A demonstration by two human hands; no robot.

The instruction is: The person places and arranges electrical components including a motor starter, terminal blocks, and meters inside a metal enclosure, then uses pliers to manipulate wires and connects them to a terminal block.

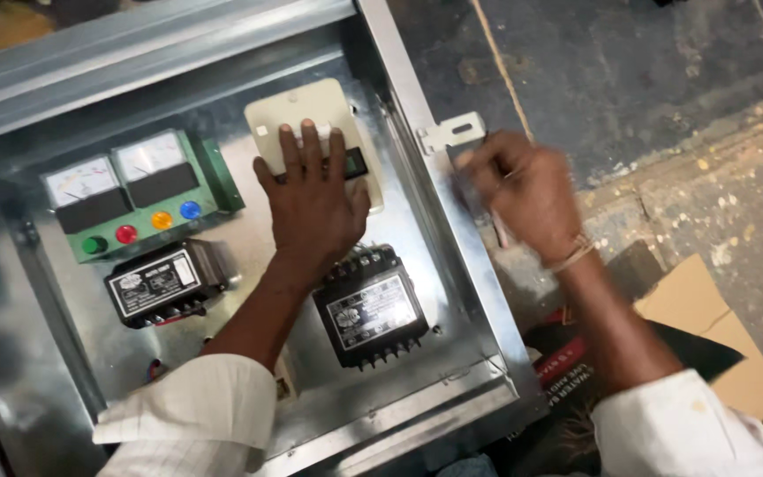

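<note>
Inside the open sheet-metal enclosure [452,265], toward its upper right corner, the left hand [311,199] lies flat on a cream-coloured plastic switch unit [298,110]. Its fingers [309,146] are stretched out and slightly spread, pressing down on the unit's face rather than closing around anything; the palm covers the lower half of the unit and part of a dark window on its right side. The right hand [523,190] is outside the box, just beyond the right wall and close under a small metal mounting tab [452,132]. Its fingers are curled in on something thin and pale, perhaps a small tool or a wire, but motion blur hides what it is and how firmly it is held.

The cream unit looks like a light, rigid moulded housing. It is probably smooth and a little slippery under a flat palm, so it likely slides on the metal back panel unless pinned down. Its corners and edges seem the safest places to take hold, since the thin plastic cover and the window could crack under a hard squeeze.

To the left stands a green meter panel [139,194] with two white dials and a row of coloured indicator lamps. Below it sits a black boxed component [161,283], and a second black component [373,309] with screw terminals lies just under the left wrist. These look denser and heavier. A piece of cardboard [717,344] lies on the concrete floor [646,79] to the right.
</note>
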